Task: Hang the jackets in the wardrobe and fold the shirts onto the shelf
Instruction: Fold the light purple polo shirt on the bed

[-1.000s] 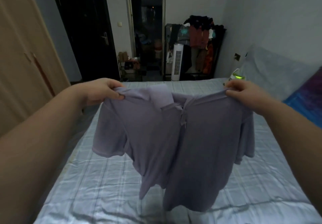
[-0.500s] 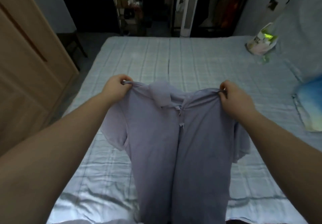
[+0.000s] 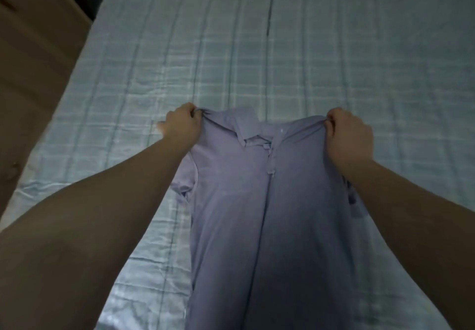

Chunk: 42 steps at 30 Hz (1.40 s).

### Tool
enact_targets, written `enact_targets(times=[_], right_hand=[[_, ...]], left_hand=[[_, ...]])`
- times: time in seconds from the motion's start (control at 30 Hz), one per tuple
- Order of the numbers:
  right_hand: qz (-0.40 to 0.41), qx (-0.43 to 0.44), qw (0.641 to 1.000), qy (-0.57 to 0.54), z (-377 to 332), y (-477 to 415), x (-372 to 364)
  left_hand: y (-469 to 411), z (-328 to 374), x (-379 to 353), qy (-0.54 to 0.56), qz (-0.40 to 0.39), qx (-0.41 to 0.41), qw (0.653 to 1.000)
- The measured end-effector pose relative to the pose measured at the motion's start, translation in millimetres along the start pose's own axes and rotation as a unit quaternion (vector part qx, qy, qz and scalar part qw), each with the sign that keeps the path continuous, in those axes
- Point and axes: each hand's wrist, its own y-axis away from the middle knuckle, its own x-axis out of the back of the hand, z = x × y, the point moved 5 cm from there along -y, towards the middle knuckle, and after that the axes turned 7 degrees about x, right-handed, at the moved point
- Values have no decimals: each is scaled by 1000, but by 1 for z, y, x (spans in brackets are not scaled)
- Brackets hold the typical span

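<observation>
Shirt: your lilac short-sleeved collared polo shirt (image 3: 257, 201) hangs over the pale blue checked bed sheet (image 3: 308, 59).
Left hand (image 3: 181, 124): clamped on 1 shoulder.
Right hand (image 3: 349, 134): clamped on the other shoulder.

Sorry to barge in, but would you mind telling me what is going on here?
A person is holding a lilac collared shirt by its shoulders, the left hand pinching one shoulder and the right hand the other. The shirt is stretched out front side up over a checked bed sheet, collar pointing away from the person. It is not yet folded.
</observation>
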Motion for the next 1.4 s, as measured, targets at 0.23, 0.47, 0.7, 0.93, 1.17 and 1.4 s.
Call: enact_targets(times=[0.23,0.47,0.7,0.93,1.17,1.4], right_hand=[[-3,-30,1000,2,28,-42,-88],[46,-100,993,-43,31,-87,-85],[29,-66,993,94,56,-84,-141],[66,-48,991,109,52,-62,-145],[57,8,998,-11,11,11,-118],[-16,72,995,-62,-29,178,-123]], left_hand=[[-64,-1,-94,-33,17,-6,999],[-107,22,-93,27,117,-32,992],[-125,26,-137,-90,53,-62,993],[-69,31,-149,7,71,-200,977],[36,9,-158,34,18,-222,974],[176,-60,-180,-75,-53,-286,954]])
